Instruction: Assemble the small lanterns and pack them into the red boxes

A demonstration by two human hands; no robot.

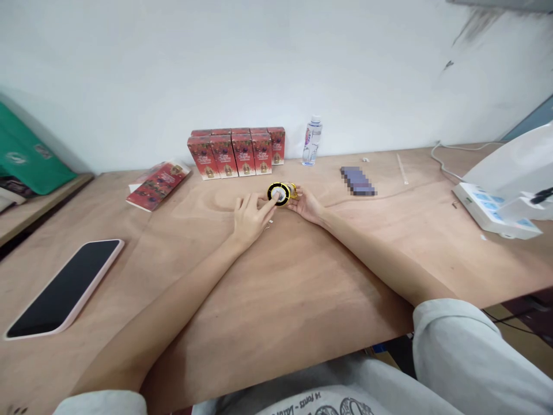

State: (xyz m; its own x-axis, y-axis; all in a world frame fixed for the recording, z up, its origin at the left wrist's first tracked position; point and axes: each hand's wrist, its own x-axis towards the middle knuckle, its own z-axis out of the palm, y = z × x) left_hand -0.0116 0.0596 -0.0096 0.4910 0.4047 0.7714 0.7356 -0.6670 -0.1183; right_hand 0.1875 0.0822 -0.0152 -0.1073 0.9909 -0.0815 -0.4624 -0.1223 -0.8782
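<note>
A small round object (284, 194), black and yellow with a pale centre at one end, lies on its side between my hands at mid-table. My right hand (307, 204) is wrapped round its right side, fingers curled on the yellow part. From the left, my left hand (251, 218) reaches it, with a finger on the pale centre and the other fingers apart. Behind it stand several red printed boxes (246, 154) in rows against the wall.
A clear bottle (311, 141) stands by the wall. Flat red packaging (158, 185) and a phone (67, 288) lie left. A blurred purple item (358, 181), a thin strip (402, 169) and a white power strip (496, 208) are right. The wooden table (276, 311) ends near my body.
</note>
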